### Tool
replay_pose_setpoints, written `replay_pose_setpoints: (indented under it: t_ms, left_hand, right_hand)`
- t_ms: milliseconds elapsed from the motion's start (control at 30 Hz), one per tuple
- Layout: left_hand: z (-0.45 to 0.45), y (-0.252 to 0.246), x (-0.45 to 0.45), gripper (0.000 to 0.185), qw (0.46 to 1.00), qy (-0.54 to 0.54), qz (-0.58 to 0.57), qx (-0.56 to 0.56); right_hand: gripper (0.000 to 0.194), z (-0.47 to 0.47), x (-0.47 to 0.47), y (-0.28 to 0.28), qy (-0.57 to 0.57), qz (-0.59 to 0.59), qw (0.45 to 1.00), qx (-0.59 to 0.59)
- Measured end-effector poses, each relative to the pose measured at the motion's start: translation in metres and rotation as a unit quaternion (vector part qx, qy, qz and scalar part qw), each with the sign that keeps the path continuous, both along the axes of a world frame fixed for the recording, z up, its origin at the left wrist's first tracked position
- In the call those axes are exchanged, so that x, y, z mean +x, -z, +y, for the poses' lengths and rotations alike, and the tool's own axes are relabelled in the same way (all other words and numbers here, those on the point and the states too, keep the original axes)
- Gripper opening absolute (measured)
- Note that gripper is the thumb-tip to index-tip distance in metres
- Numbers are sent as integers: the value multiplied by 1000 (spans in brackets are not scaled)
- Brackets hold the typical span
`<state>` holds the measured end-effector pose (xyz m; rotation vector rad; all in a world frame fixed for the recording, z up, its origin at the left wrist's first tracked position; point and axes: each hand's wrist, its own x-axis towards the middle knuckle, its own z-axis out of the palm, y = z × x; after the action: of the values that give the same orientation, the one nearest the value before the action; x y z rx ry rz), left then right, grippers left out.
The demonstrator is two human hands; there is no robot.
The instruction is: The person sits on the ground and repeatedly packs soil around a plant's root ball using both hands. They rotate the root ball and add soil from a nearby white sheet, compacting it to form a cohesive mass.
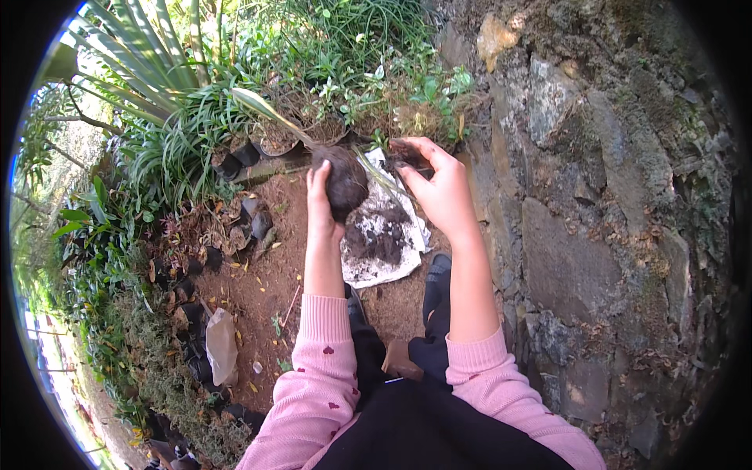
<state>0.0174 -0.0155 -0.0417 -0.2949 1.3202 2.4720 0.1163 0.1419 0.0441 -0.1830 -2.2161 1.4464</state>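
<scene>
My left hand (323,197) grips a round, dark root ball (348,182) from its left side. Out of its top leans a single long leaf with pale margins (267,111), tilting up and left. To the right, my right hand (437,182) is raised with thumb and fingers curved apart. Dark soil or shadow fills the gap between those fingers, so whether it holds anything is unclear. Below both hands a white plastic sack (367,273) lies on the ground, with loose dark soil (382,238) on it. A second long green leaf (379,173) crosses the sack's upper part.
A rough stone wall (576,252) rises close on the right. Potted plants (279,141) and dense greenery line the far side. Along the left stand black plant bags (197,323) and a pale plastic bag (222,346). My feet (436,282) are beside the sack on bare earth.
</scene>
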Motion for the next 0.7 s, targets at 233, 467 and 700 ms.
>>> replay_pose_setpoints:
  t_ms: [233, 467, 700]
  left_hand:
    - [34, -1, 20, 48, 989, 74, 35, 122]
    - [65, -13, 41, 54, 973, 147, 53, 172]
    - [79, -3, 51, 57, 968, 180, 78, 158]
  right_hand:
    - [34, 17, 3, -8, -74, 80, 970, -219]
    - [21, 35, 9, -10, 7, 54, 985, -166]
    - [26, 36, 13, -9, -32, 104, 966, -236]
